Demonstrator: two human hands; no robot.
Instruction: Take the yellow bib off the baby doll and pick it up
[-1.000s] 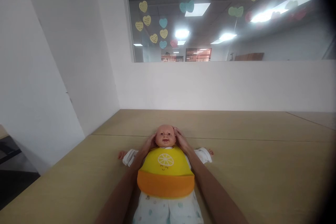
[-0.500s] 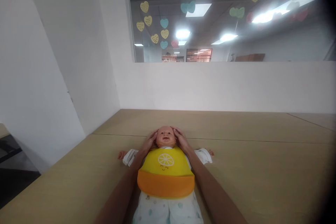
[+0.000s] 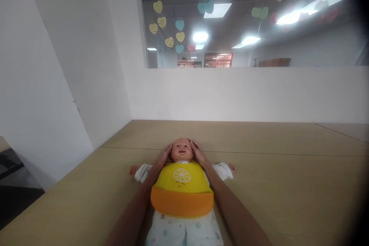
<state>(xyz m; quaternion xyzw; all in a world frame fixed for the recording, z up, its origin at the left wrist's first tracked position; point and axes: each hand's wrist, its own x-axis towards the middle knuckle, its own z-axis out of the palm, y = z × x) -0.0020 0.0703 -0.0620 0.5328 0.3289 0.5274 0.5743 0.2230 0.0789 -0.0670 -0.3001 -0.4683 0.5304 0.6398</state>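
Presently, a doll (image 3: 182,184) lies face up on the desk (image 3: 288,184), head toward the far wall, arms spread to either side. It wears a yellow bib (image 3: 181,194) with an orange pocket and a lemon print, over white patterned clothing.

Left hand (image 3: 164,156): laid flat against the left side of the doll's head, fingers loosely curved along it, cupping rather than gripping. Right hand (image 3: 197,152): set against the right side of the head, fingers spread over the temple and crown, likewise cupping. Both forearms run alongside the bib, one on each side. Whether the fingertips reach behind the neck cannot be told; the head hides them.

Assessment: the step in hand appears to be work at the head or neck of the doll, most likely steadying the head or attending to the bib's neck strap behind it. Any following move would call for a gentle, even hold on both sides, so the head does not roll and the bib stays flat on the chest.

A window (image 3: 245,19) above the wall carries heart-shaped notes (image 3: 161,22).
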